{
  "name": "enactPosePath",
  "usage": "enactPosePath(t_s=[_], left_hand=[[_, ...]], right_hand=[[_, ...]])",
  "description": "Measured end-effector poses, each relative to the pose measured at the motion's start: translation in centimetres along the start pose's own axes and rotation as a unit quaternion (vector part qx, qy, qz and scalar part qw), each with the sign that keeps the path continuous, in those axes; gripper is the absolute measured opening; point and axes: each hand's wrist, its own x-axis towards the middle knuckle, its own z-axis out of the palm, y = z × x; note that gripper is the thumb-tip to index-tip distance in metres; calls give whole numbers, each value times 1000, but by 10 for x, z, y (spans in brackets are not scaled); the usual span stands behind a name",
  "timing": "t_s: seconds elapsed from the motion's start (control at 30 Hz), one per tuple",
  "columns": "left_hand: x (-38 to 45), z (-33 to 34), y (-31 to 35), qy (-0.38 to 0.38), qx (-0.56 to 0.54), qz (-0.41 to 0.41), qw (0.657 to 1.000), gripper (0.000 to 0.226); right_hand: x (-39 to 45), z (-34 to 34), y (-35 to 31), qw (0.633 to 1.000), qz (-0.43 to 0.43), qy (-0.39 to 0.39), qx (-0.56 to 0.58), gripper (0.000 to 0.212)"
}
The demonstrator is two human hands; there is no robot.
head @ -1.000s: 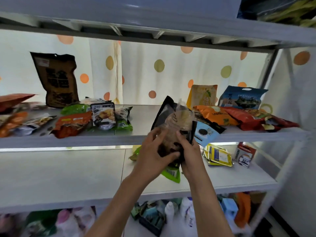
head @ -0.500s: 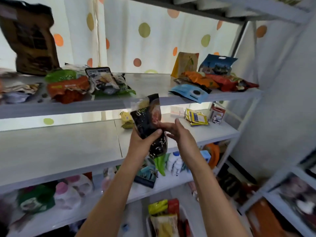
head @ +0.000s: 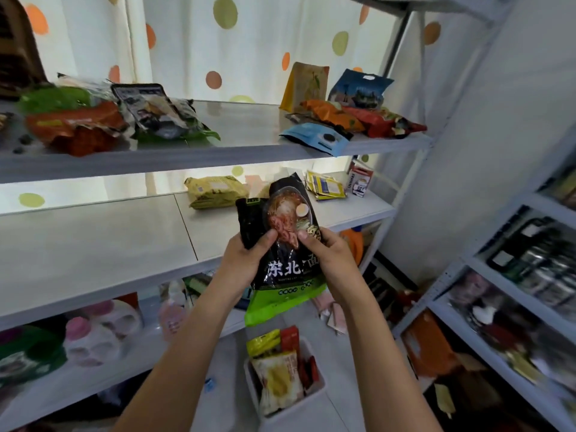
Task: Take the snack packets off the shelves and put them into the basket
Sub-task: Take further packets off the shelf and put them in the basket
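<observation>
Both hands hold one glossy black plastic noodle packet with a green bottom edge [head: 282, 244] upright in front of the middle white shelf [head: 93, 238]. The left hand [head: 246, 260] has its grip closed round the packet's left edge, thumb on the front; the right hand [head: 330, 254] pinches the right edge the same way. Holding it by both edges probably keeps the slippery film flat and steady on its way down. The white rectangular plastic basket [head: 319, 386] sits on the floor, near and directly below, already packed with yellow and red packets. Further packets remain far on the upper shelf [head: 243, 132], among them a blue cookie pouch [head: 314, 138].
</observation>
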Motion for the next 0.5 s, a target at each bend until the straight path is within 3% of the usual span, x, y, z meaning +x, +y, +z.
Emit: enactPosePath(t_s=[0.17, 0.5], left_hand=[[5, 17, -17, 25, 22, 10, 999, 13], [22, 68, -60, -67, 44, -47, 996, 18]], right_hand=[[-8, -18, 19, 998, 16, 55, -5, 27], [-15, -74, 54, 990, 48, 133, 30, 24]])
